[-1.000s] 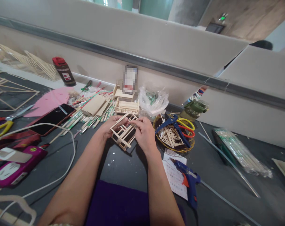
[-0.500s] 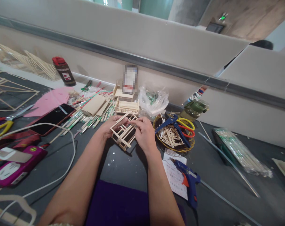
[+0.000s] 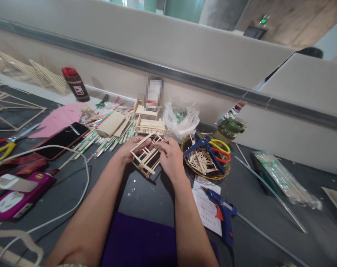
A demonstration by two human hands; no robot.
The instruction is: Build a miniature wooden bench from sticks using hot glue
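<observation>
Between my hands is a small frame of thin wooden sticks (image 3: pixel 145 160), tilted above the dark table. My left hand (image 3: pixel 130 149) grips its left side, the thumb over the upper sticks. With fingers closed on the upper right sticks, my right hand (image 3: pixel 170 155) holds the other side. Some fingertips are hidden behind the frame. Just beyond stand two little stick-built pieces, a bench-like one (image 3: pixel 150 126) and a flat-topped one (image 3: pixel 146 111) behind it. A phone with a blurred screen (image 3: pixel 154 92) leans upright at the back.
A basket (image 3: pixel 226 175) of stick offcuts and cutters (image 3: pixel 196 145) stands right, above a blue glue gun (image 3: pixel 226 218) lying on paper (image 3: pixel 203 207). Wrapped chopsticks (image 3: pixel 101 146), a dark phone (image 3: pixel 61 141), a white cable (image 3: pixel 88 174) and a magenta power strip (image 3: pixel 23 196) lie left.
</observation>
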